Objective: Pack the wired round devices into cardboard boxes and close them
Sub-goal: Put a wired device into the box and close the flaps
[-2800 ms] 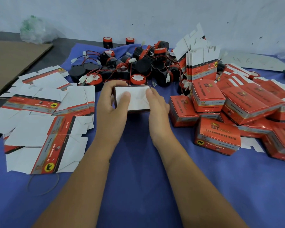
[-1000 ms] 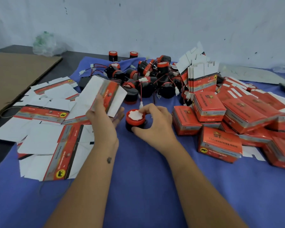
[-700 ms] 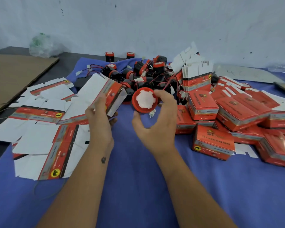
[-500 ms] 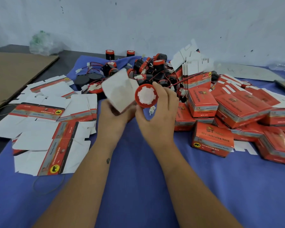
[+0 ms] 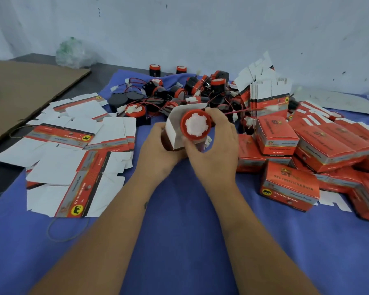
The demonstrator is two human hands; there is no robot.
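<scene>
Right hand grips round device — left hand holds open box.

Backdrop: pale wall, blue cloth, dark surface.
You've got a scuffed, speckled pale wall along the far edge. Blue cloth covers most of the dark surface; brown cardboard sheet at the far-left corner, crumpled clear plastic bag behind it. Light is flat, even.

Round device, red-rimmed with white centre facing the camera, gripped in the right hand at the mouth of an open cardboard box, white flaps spread, held by the left hand.
</scene>
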